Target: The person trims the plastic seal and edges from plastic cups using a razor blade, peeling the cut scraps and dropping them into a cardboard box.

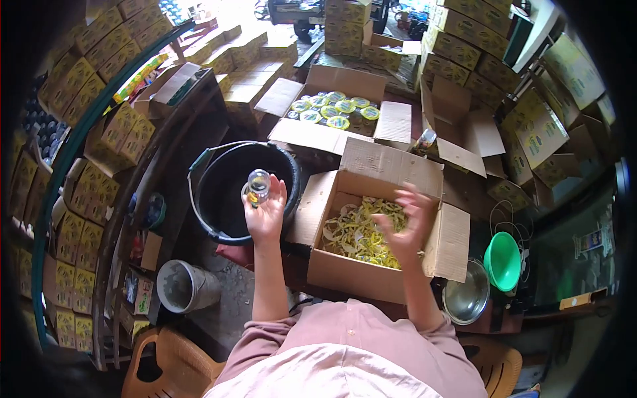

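My left hand [267,215] is raised over the black bucket [219,199], palm up. It holds a small clear cup [258,182] with a bit of yellow near its lower end; what is inside I cannot make out. Over the right side of an open cardboard box [358,275] is my right hand [406,225], slightly blurred, its fingers apart and nothing visible in them. Curled yellow and whitish strips [361,232] fill the bottom of this box.
Behind stands an open carton [312,139] of cups with yellow-rimmed lids [335,106]. A green bowl [502,261] and a metal bowl [466,292] are at right. A grey bucket [189,286] sits on the floor at left. Stacked yellow cartons [78,239] line the left shelves.
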The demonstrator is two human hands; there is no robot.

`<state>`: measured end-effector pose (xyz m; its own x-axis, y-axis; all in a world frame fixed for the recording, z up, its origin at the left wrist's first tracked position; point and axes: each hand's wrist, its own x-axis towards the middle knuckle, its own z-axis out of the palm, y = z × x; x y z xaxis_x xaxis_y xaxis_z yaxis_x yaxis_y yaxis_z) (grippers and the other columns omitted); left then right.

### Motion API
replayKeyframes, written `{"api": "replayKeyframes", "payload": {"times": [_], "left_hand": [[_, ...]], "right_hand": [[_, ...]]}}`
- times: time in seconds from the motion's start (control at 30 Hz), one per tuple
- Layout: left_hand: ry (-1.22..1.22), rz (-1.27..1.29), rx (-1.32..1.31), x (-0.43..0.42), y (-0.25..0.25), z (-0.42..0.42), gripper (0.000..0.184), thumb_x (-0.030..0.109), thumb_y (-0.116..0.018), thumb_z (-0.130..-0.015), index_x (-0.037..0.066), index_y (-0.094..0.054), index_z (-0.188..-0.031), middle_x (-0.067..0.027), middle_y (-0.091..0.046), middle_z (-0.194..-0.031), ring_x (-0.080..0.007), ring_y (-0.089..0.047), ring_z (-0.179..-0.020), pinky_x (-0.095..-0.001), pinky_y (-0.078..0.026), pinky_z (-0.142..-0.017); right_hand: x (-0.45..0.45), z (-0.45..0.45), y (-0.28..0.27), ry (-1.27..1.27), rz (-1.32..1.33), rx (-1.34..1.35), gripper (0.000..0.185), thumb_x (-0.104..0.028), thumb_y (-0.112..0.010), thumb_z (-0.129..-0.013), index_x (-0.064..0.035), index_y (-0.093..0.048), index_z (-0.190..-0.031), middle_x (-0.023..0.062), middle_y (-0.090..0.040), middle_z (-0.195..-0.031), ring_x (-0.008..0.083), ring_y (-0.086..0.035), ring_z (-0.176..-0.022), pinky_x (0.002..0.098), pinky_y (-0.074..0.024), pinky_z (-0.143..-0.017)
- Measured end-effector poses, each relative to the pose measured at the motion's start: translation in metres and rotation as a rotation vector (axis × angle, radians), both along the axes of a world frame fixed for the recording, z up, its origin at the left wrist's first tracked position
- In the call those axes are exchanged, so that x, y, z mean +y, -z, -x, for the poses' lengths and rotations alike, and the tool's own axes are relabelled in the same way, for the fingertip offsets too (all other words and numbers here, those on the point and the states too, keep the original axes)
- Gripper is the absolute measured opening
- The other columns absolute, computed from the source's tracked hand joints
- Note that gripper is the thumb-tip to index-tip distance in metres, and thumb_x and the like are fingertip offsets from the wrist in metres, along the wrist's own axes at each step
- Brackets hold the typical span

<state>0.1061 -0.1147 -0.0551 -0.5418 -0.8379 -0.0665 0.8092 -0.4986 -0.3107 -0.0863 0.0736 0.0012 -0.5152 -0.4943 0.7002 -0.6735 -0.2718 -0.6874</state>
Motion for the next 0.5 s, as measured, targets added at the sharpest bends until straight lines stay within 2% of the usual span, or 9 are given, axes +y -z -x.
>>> {"api": "replayKeyframes", "payload": {"times": [0.03, 0.07, 0.1, 0.13, 0.27, 0.33, 0.37, 0.47, 0.5], "left_hand": [[0.013, 0.019, -0.034, 0.008, -0.004, 0.003, 0.050, 0.047, -0.031, -0.091, 0.006, -0.046, -0.115, -0.0163, -0.051, -0.113, -0.0302, -0.046, -0.109, -0.0493, -0.029, -0.098], [0.025, 0.040, -0.069, 0.016, -0.007, 0.006, 0.049, 0.047, -0.031, -0.090, 0.008, -0.047, -0.115, -0.0150, -0.051, -0.114, -0.0300, -0.045, -0.110, -0.0492, -0.029, -0.098], [0.031, 0.079, -0.132, 0.023, -0.007, 0.009, 0.046, 0.048, -0.032, -0.090, 0.012, -0.048, -0.114, -0.0120, -0.050, -0.118, -0.0283, -0.044, -0.112, -0.0489, -0.028, -0.098], [-0.001, 0.358, -0.072, 0.023, 0.014, 0.011, 0.055, 0.048, -0.031, -0.090, 0.005, -0.042, -0.122, -0.0125, -0.046, -0.123, -0.0269, -0.039, -0.118, -0.0502, -0.024, -0.101], [-0.021, 0.373, -0.146, 0.037, 0.008, 0.023, 0.051, 0.045, -0.035, -0.090, 0.005, -0.043, -0.121, -0.0134, -0.044, -0.126, -0.0268, -0.039, -0.118, -0.0406, -0.024, -0.104], [0.021, 0.210, -0.138, 0.036, 0.007, 0.024, 0.056, 0.047, -0.035, -0.089, 0.004, -0.039, -0.124, -0.0133, -0.041, -0.128, -0.0265, -0.037, -0.119, -0.0410, -0.023, -0.104], [0.066, 0.283, -0.302, 0.040, -0.003, 0.028, 0.067, 0.055, -0.037, -0.085, 0.005, -0.030, -0.130, -0.0102, -0.037, -0.131, -0.0241, -0.034, -0.121, -0.0429, -0.025, -0.102], [0.344, 0.625, -0.429, 0.042, -0.006, 0.036, 0.074, 0.059, -0.039, -0.082, 0.006, -0.025, -0.132, -0.0106, -0.032, -0.134, -0.0242, -0.031, -0.123, -0.0451, -0.026, -0.101], [0.342, 0.745, -0.733, 0.046, -0.013, 0.043, 0.079, 0.063, -0.041, -0.079, 0.008, -0.023, -0.133, -0.0109, -0.027, -0.137, -0.0245, -0.029, -0.124, -0.0469, -0.026, -0.099]], "right_hand": [[-0.029, -0.008, 0.003, -0.180, 0.089, 0.107, 0.062, -0.021, -0.078, -0.061, -0.0039, -0.044, -0.110, 0.0147, -0.049, -0.111, 0.0232, -0.051, -0.099, 0.0341, -0.0445, -0.081], [-0.041, -0.024, -0.013, -0.225, -0.238, 0.067, 0.076, -0.026, -0.079, -0.058, -0.0023, -0.040, -0.118, 0.0166, -0.048, -0.114, 0.0254, -0.049, -0.105, 0.0363, -0.0433, -0.084], [-0.064, -0.034, -0.007, -0.307, -0.181, 0.087, 0.082, -0.026, -0.081, -0.056, -0.0020, -0.038, -0.121, 0.0163, -0.049, -0.114, 0.0253, -0.049, -0.105, 0.0367, -0.0416, -0.086], [-0.086, -0.043, 0.003, -0.388, -0.126, 0.104, 0.089, -0.026, -0.083, -0.054, -0.0017, -0.036, -0.125, 0.0159, -0.049, -0.115, 0.0252, -0.049, -0.105, 0.0371, -0.0400, -0.089], [-0.135, -0.064, 0.019, -0.579, -0.151, -0.057, 0.072, -0.017, -0.078, -0.058, 0.0017, -0.044, -0.118, 0.0157, -0.053, -0.112, 0.0247, -0.051, -0.105, 0.0327, -0.0397, -0.091], [-0.138, -0.062, 0.021, -0.657, -0.168, -0.190, 0.058, -0.013, -0.076, -0.058, 0.0003, -0.053, -0.110, 0.0126, -0.060, -0.097, 0.0192, -0.058, -0.094, 0.0306, -0.0443, -0.084], [-0.135, -0.057, 0.015, -0.620, -0.152, -0.219, 0.055, -0.011, -0.074, -0.059, 0.0015, -0.052, -0.107, 0.0148, -0.060, -0.098, 0.0208, -0.059, -0.092, 0.0314, -0.0458, -0.081], [-0.143, -0.016, 0.005, -0.384, 0.008, -0.132, 0.044, -0.008, -0.071, -0.061, 0.0015, -0.052, -0.100, 0.0169, -0.060, -0.098, 0.0212, -0.060, -0.090, 0.0314, -0.0491, -0.076], [-0.146, 0.010, 0.013, -0.414, -0.031, -0.242, 0.043, -0.006, -0.070, -0.066, -0.0004, -0.050, -0.103, 0.0125, -0.061, -0.097, 0.0246, -0.061, -0.090, 0.0347, -0.0512, -0.074]]}}
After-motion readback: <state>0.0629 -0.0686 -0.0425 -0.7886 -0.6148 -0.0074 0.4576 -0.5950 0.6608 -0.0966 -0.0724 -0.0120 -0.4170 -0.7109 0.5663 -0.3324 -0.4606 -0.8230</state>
